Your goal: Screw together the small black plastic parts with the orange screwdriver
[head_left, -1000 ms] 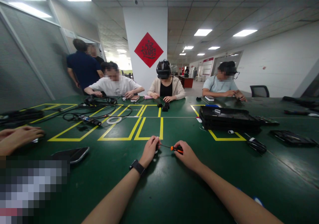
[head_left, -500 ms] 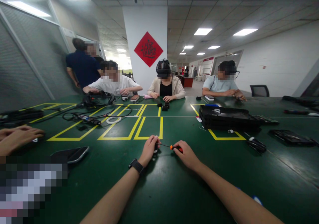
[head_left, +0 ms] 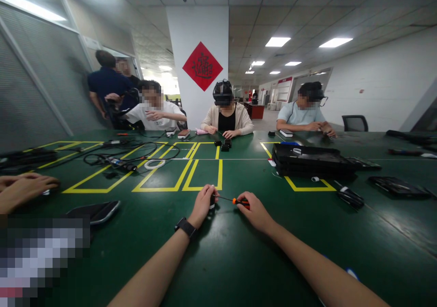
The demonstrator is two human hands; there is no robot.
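Over the middle of the green table [head_left: 218, 261], my left hand [head_left: 204, 204] is closed around a small black object [head_left: 212, 201], mostly hidden by the fingers. My right hand [head_left: 254, 211] grips a screwdriver [head_left: 241, 203] with an orange and black handle. Its thin shaft points left, and the tip reaches the small black object in my left hand; whether it sits in a screw is too small to tell. A dark watch is on my left wrist.
Yellow tape outlines [head_left: 157, 189] mark the table ahead. Cables [head_left: 119, 161] and a white ring [head_left: 154, 164] lie left, black trays [head_left: 307, 159] right. A dark flat device [head_left: 95, 211] is near a neighbour's hand [head_left: 30, 186]. Several people sit or stand beyond.
My hands hold nearly the same place, the screwdriver still against the small object. Across the table at left, a person in white has lifted a black headset-like item off the table and raised both arms.
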